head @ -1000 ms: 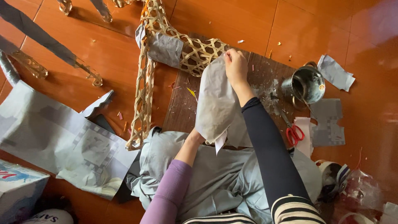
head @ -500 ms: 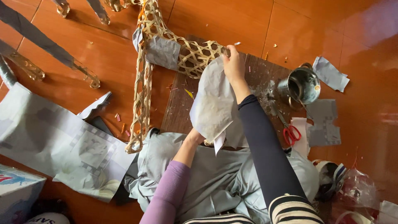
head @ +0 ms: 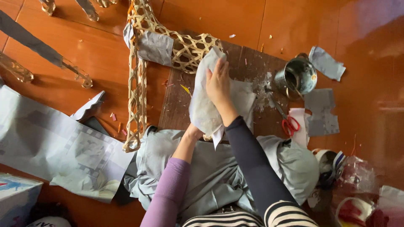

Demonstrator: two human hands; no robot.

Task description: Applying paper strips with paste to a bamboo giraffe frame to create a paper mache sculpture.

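On the orange tiled floor [head: 63, 54] lay a large grey printed paper sheet [head: 54, 147], with a dark wooden board [head: 248, 67] further right. Across the board's upper left corner leaned a woven bamboo lattice frame [head: 185, 48], partly covered by a pale grey paper piece [head: 202, 109]. Her right hand [head: 219, 84] pressed flat, fingers spread, on that paper. Her left hand [head: 194, 132] reached under its lower edge; its grip could not be seen. Beside the board sat a small metal pot [head: 299, 75] and red-handled scissors [head: 288, 122].
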